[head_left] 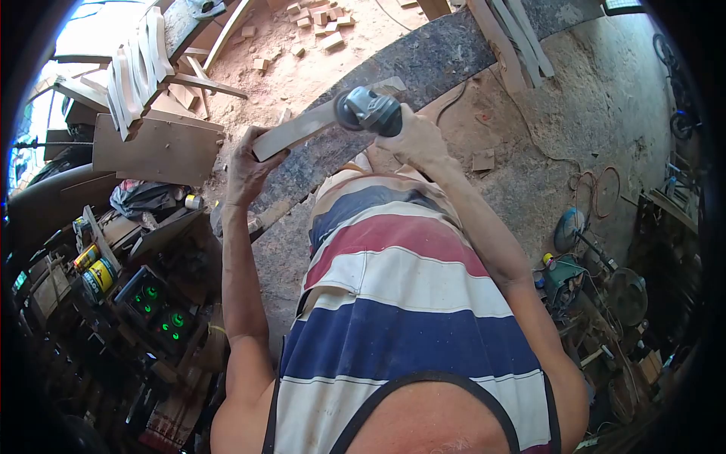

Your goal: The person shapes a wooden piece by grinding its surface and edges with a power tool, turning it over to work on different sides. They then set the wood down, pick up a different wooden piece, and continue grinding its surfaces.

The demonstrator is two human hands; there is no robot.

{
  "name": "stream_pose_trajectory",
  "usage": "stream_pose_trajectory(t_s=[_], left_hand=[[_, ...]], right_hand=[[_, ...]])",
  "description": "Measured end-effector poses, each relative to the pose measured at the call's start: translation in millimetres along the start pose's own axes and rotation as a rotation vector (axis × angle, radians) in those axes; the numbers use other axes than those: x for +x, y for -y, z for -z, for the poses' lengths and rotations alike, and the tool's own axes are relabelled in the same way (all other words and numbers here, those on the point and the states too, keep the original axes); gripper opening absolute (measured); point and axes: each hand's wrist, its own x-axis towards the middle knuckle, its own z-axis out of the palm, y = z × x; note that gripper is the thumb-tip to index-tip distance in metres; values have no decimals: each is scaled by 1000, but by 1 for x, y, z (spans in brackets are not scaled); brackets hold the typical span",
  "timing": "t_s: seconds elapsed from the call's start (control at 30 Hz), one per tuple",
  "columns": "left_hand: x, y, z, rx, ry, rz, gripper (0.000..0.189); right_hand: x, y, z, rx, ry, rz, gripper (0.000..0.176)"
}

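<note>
My left hand (247,168) is closed around the near-left end of a pale, curved wooden piece (296,132). That piece reaches up and to the right across a dark, worn bench top (435,57). My right hand (417,140) grips an angle grinder (372,110) by its dark body. The grinder's silver head and round disc sit over the middle of the wooden piece, the disc right at its surface. Part of the wood is hidden behind the tool.
Wooden slats (522,38) lie at the bench's far right end. Several curved wooden parts (140,64) stand at the upper left by a board (155,147). Small wood blocks (325,23) are scattered on the dusty floor. A cord (522,113) runs across the floor at right.
</note>
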Motion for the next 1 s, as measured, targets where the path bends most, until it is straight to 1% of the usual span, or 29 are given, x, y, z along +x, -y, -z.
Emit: stream_pose_trajectory(t_s=[0.1,0.17,0.27,0.37,0.4,0.5,0.6,0.63,0.7,0.73,0.8,0.9,0.93,1.0], left_hand=[[0,0,1,19,-1,35,47],[2,5,2,12,-3,10,48],[4,8,2,-22,2,-2,48],[2,5,2,-14,14,20,48],[3,3,3,-3,15,24,48],[3,5,4,-2,21,-26,48],[2,11,3,-16,8,17,48],[3,23,4,-35,-5,28,49],[4,65,6,-72,-37,51,50],[4,93,5,-223,-23,135,50],[4,155,-4,-528,6,306,51],[-5,217,-26,-608,97,498,53],[-7,227,-35,-585,107,534,55],[-10,240,-40,-543,119,524,55]], right_hand=[[11,-21,7,-1,-21,-52,73],[20,-37,4,-28,-57,-69,72],[26,-49,-6,82,-68,-42,71],[7,-15,-2,31,2,-22,73],[1,-5,-1,37,2,15,74],[9,-8,-7,-12,51,65,83],[25,-28,-2,-17,13,5,84],[29,-37,3,-37,-6,-45,83],[34,-55,15,-79,-44,-140,82],[29,-52,25,-126,-70,-228,77],[22,-79,23,24,-195,-186,71],[8,-118,19,171,-314,-159,60],[2,-125,20,207,-344,-154,56],[-12,-135,20,237,-329,-243,50]])
